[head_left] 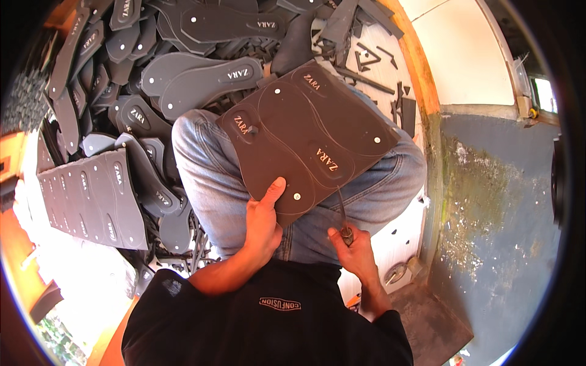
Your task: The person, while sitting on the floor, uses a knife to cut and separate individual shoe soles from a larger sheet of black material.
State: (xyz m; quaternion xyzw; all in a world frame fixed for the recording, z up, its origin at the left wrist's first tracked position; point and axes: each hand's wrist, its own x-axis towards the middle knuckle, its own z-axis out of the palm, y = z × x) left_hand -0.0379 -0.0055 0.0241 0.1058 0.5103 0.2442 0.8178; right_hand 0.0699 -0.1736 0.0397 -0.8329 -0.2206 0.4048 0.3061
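Across my lap in blue jeans (pixel 204 155) lies a dark foam sheet (pixel 284 134) marked with curved insole outlines, pale lettering and small white dots. My left hand (pixel 264 216) grips its near edge, the thumb on top and the fingers hidden underneath. A knife (pixel 342 210) with a thin, narrow blade is in my closed right hand (pixel 357 251), just off the sheet's near right edge. Its blade points away from me, with the tip at or very close to that edge; I cannot tell whether it touches. The knife's handle is mostly covered by my fingers.
Cut-out grey insoles (pixel 210 82) lie heaped ahead and to the left. Another printed sheet (pixel 91 195) rests at the left. Dark offcuts (pixel 366 58) are scattered at the far right. A stained grey wall (pixel 488 201) and a brown board (pixel 430 320) stand on my right.
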